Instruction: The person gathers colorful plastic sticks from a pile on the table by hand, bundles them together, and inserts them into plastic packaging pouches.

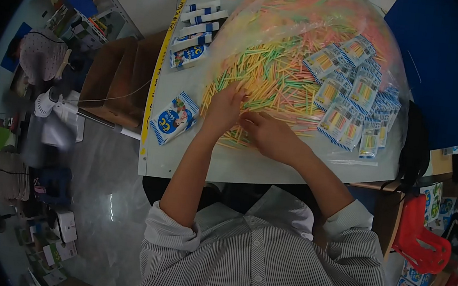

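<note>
A large heap of thin pastel sticks (275, 63), yellow, green, pink and orange, lies in a big clear plastic bag (310, 25) spread open on the table. My left hand (225, 107) is at the heap's near-left edge, fingers bent around some sticks. Beside it my right hand (271, 138) has its thumb and fingers curled together at the near edge; whatever they pinch is too small to make out. Small clear sachets (341, 122) with blue-striped ends, several sticks in each, are piled on the right. Left of my left hand lies a blue-and-white printed packet (175, 118).
Several more printed packets (190, 54) lie in a row at the back left. Yellow tape (158, 78) runs along the table's left edge, with a cardboard box (115, 79) beyond it. A blue panel (447, 66) and a red plastic chair (422, 235) stand right. Other people (10, 174) sit far left.
</note>
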Tool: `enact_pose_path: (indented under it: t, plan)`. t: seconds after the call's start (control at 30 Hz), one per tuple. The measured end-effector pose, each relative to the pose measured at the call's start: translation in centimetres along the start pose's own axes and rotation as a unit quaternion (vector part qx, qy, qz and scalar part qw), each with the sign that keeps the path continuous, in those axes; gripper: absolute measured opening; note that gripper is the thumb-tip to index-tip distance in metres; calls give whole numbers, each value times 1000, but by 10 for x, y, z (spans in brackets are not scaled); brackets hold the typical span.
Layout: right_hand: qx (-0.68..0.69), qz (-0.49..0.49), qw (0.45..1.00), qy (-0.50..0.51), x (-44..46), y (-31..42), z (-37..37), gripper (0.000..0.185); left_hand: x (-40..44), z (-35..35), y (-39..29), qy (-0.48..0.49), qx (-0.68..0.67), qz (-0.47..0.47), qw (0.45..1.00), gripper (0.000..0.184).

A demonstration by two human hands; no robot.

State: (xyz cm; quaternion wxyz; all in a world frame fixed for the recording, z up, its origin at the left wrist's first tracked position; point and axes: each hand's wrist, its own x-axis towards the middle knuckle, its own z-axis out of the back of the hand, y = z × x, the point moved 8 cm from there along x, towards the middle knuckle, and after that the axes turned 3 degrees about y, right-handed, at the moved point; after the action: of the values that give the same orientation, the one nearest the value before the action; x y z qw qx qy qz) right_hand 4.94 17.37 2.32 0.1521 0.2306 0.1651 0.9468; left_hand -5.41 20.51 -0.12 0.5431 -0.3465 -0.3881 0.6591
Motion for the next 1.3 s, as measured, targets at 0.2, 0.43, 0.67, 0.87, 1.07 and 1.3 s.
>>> enact_pose_path:
  t: [0.2,0.43,0.67,0.87,1.07,1.3]
  plan:
    - [-23,-81,989,118,12,-22,-17,18,-12,23,12,-75,-61,-62,993,22]
    - [190,-281,939,63,12,-68,16,19,-37,11,25,-52,-361,47,930,26]
    - [447,-341,827,16,16,-63,-11,16,-35,-31,12,-18,-571,102,814,28]
    - [398,-330,855,-50,20,-49,-9,12,-33,-37,22,-69,-632,71,769,27]
    - [103,-163,957,-215,26,-32,8,13,-20,-60,35,-103,-674,91,726,32]
    - [96,-171,975,-107,42,-23,-5,12,3,-71,58,-118,-744,124,646,32]
